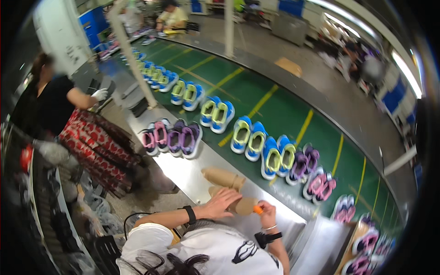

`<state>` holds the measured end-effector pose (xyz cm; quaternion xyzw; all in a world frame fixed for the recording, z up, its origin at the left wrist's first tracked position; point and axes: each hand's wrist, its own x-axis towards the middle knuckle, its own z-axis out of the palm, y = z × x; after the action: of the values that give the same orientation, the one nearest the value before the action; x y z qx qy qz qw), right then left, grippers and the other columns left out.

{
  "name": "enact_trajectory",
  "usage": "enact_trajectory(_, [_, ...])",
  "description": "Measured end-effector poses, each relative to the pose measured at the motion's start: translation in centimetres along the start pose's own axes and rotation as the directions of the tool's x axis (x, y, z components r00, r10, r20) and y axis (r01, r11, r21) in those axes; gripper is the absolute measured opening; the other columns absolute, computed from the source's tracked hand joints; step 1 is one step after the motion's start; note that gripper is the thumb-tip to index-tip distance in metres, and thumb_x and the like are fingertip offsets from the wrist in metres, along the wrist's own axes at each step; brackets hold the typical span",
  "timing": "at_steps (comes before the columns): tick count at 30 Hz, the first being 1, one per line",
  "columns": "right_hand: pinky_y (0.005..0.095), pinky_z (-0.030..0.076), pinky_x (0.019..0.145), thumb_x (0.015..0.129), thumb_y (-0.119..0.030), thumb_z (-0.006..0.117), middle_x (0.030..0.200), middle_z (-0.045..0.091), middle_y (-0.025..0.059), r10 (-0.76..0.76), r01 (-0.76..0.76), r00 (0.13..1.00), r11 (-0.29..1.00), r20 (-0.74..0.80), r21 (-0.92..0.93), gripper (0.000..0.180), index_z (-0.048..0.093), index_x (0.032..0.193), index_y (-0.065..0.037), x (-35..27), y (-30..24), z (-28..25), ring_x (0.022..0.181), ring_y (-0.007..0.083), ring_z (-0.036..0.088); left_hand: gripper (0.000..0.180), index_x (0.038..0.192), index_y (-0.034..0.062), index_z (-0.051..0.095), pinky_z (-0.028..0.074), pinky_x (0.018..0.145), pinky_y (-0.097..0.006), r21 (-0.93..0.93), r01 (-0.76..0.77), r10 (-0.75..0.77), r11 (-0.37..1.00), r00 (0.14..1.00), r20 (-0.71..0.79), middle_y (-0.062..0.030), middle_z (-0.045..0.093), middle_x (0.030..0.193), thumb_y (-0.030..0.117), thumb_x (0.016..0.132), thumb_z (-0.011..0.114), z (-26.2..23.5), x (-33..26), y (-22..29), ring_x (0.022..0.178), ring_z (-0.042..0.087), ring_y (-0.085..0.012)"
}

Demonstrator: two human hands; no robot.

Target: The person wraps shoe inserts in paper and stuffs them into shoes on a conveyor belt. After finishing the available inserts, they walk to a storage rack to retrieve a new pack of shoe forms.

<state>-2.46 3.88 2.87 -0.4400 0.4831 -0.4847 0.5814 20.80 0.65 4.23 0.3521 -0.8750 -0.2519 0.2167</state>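
Note:
On the metal side ledge lie tan, paper-like rolled pieces, one of them a longer tan roll [223, 178] lying apart. My left hand [222, 202] lies with outstretched fingers on the tan pieces nearer to me. At its right, the end of a tan piece [245, 206] shows; the rest is partly under the hand. My right hand [267, 214] is closed, its fingers pinching a small orange object [258, 209] against that end. What the orange object is, I cannot make out.
A green conveyor belt [256, 101] with yellow lines carries pairs of blue, purple and pink shoes. Purple and pink shoes [176, 137] stand on the ledge [183, 176]. A carton [348, 247] of shoes is at lower right. A gloved co-worker [68, 114] stands at left.

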Motion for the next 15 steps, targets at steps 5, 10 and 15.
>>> enact_trajectory(5, [0.0304, 0.047, 0.072, 0.08, -0.01, 0.063, 0.083, 0.062, 0.0092, -0.237, 0.292, 0.955, 0.851, 0.177, -0.437, 0.009, 0.059, 0.081, -0.002, -4.4, -8.6, -5.4, 0.079, 0.0204, 0.06, 0.046, 0.117, 0.0024, 0.051, 0.046, 0.085, -0.032, -0.732, 0.278, 0.07, 0.622, 0.912, 0.405, -0.0095, 0.058, 0.109, 0.022, 0.081, 0.071, 2.1, 5.5, 4.9, 0.1, 0.054, -0.0139])
enact_trajectory(10, [0.0385, 0.046, 0.09, 0.076, -0.026, 0.072, 0.121, 0.056, 0.0139, -0.575, -0.294, 0.715, 0.266, -0.396, -0.918, 0.05, 0.056, 0.117, -0.003, -12.5, -9.6, -20.8, 0.109, 0.0329, 0.053, 0.032, 0.11, 0.0015, 0.055, 0.045, 0.075, -0.024, -0.665, 0.533, 0.141, 0.523, 0.715, 0.685, -0.002, 0.059, 0.093, 0.017, 0.084, 0.067, 3.4, 7.4, 8.4, 0.086, 0.052, -0.0069])
enact_trajectory(15, [0.035, 0.046, 0.09, 0.077, -0.014, 0.069, 0.115, 0.061, 0.0122, -0.529, -0.361, 0.75, 0.177, -0.398, -0.916, 0.036, 0.061, 0.11, -0.001, -24.2, 1.2, -32.8, 0.104, 0.029, 0.058, 0.027, 0.105, 0.0021, 0.055, 0.043, 0.073, -0.023, -0.601, 0.6, 0.317, 0.528, 0.517, 0.795, 0.0, 0.056, 0.09, 0.016, 0.085, 0.066, 9.5, 11.3, 11.5, 0.083, 0.05, -0.0058])
